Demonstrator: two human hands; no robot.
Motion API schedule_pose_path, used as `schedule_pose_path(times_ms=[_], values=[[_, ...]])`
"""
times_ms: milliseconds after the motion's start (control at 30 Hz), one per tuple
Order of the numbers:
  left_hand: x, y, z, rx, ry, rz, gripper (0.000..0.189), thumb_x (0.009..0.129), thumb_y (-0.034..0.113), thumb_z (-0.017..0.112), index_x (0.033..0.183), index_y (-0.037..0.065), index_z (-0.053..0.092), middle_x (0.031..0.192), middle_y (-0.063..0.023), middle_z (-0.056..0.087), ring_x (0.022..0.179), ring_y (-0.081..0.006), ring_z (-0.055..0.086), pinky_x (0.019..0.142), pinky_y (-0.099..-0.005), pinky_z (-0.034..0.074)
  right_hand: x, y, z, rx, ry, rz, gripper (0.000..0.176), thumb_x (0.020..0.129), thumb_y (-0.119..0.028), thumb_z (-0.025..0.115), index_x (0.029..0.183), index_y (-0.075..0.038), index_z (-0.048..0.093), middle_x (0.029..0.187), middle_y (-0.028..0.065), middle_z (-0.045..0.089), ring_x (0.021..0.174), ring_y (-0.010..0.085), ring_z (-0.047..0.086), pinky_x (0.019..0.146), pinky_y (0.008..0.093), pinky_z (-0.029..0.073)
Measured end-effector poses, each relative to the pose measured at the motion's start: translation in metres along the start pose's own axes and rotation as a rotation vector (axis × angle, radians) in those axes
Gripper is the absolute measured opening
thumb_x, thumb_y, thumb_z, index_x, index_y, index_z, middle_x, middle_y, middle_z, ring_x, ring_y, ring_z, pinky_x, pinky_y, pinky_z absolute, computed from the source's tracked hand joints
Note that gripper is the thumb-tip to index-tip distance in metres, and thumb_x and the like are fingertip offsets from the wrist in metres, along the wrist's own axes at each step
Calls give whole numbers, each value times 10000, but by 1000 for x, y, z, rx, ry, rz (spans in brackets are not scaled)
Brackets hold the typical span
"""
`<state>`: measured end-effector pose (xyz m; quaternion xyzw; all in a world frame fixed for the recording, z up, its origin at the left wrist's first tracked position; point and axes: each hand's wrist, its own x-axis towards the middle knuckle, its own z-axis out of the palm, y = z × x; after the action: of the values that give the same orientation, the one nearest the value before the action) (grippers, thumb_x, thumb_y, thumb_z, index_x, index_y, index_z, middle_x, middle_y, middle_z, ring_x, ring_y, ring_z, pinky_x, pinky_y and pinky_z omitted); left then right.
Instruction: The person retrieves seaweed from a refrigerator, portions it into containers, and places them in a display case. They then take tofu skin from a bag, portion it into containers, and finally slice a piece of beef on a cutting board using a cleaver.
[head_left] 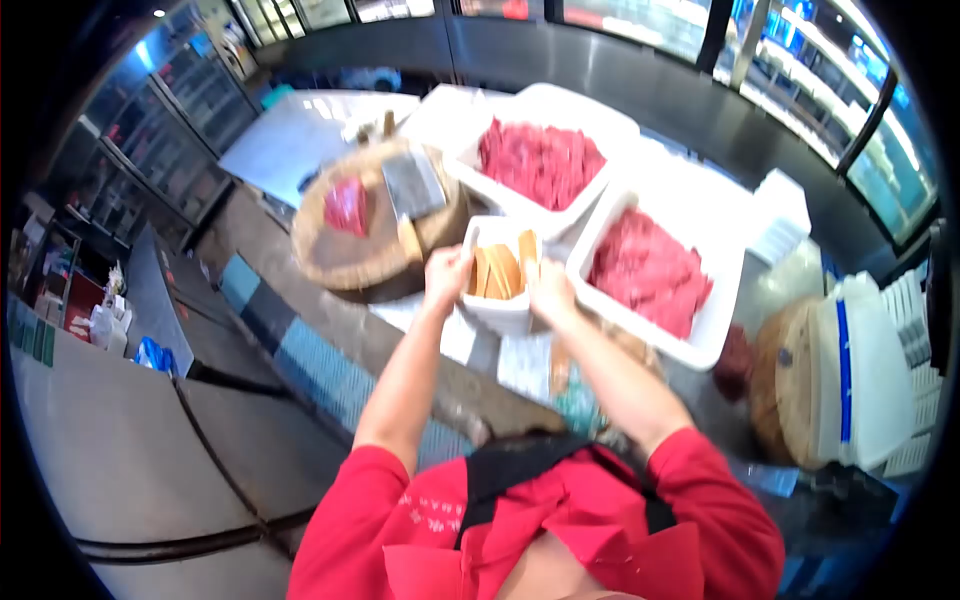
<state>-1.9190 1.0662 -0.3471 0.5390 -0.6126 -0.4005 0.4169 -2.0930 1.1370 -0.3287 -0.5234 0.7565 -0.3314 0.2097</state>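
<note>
Tub [498, 317], held between left grip [447, 277] and right grip [550, 292]

Left hand [449, 276] and right hand [549, 291] curled

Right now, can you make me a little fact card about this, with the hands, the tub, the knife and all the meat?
Left hand: holding the left edge of the small tub
Right hand: at the tub's right edge; exact grip unclear
Inside tub: tan slices
Knife: wide blade, lying on the round chopping block
Meat on block: one red chunk, left of the knife
Big white trays: two, back tray and right tray, both holding red meat
</note>
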Motion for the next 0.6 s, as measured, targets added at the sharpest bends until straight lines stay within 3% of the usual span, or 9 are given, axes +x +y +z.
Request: schedule_pose_path(times_ms=[33, 100, 167, 300, 367, 433, 467, 533, 600], values=[[4, -4, 1, -63, -34, -82, 264, 825, 207, 597, 1020, 44, 669, 894, -65, 687, 805, -117, 602, 736, -299, 475, 4, -1, -2, -10, -98, 63, 528, 896, -471, 378, 988, 7, 582, 974, 319, 586, 972, 447, 563, 863, 498, 421], [9, -15, 5, -229, -82, -183, 310, 855, 204, 579, 1118, 55, 645, 993, -55, 674, 859, -127, 606, 770, -287, 473, 5, 0, -1, 93, -144, 120, 540, 885, -491, 398, 1045, 6, 534, 977, 316, 595, 990, 441, 565, 859, 500, 416], [4, -6, 4, -280, -122, -322, 318, 886, 225, 559, 1130, 36, 636, 1011, -47, 661, 863, -129, 601, 762, -283, 474, 3, 1, 0, 169, -106, 144, 499, 872, -455, 447, 1062, 3, 492, 927, 283, 617, 943, 422, 587, 826, 476, 430], [-7, 8, 2, -314, -108, -255, 293, 915, 228, 549, 1106, 21, 631, 973, -31, 648, 824, -118, 596, 724, -273, 477, 7, 2, -1, 283, -136, 119, 389, 848, -324, 545, 1086, -21, 494, 871, 208, 633, 815, 308, 625, 735, 395, 464], [-19, 14, -3, -389, -34, -248, 304, 914, 226, 562, 1128, 16, 617, 1006, -22, 639, 836, -103, 583, 724, -263, 469, 7, 8, 5, 382, -30, -48, 421, 833, -318, 549, 1151, -49, 490, 824, 182, 649, 809, 353, 627, 755, 423, 474], [-39, 23, -26, -498, -7, -221, 330, 915, 220, 563, 1161, 0, 583, 1009, -30, 632, 844, -113, 591, 734, -272, 482, -6, -22, -19, 582, -156, -89, 414, 853, -243, 554, 1215, -53, 489, 838, 141, 647, 775, 220, 621, 721, 338, 483], [-46, 26, -40, -671, -61, -234, 317, 915, 224, 566, 1146, 7, 588, 968, -7, 631, 821, -85, 582, 706, -230, 458, -12, -36, -22, 677, -165, -152, 395, 862, -192, 554, 1223, -44, 499, 852, 84, 636, 761, 128, 574, 702, 290, 470], [-63, 34, -81, -948, -215, -250, 268, 920, 215, 557, 1097, 16, 589, 913, 17, 633, 834, -54, 581, 698, -177, 447, -30, -76, -28, 760, -270, -189, 408, 858, -177, 565, 1234, -33, 495, 899, 60, 635, 796, 129, 571, 726, 292, 466], [-73, 20, -112, -1170, -268, -353, 315, 938, 220, 514, 1192, 33, 503, 1062, -34, 600, 968, -126, 581, 837, -288, 484, -40, -116, -22, 698, -390, -229, 450, 841, -162, 592, 1255, -30, 476, 967, 75, 635, 854, 131, 580, 770, 272, 462]])
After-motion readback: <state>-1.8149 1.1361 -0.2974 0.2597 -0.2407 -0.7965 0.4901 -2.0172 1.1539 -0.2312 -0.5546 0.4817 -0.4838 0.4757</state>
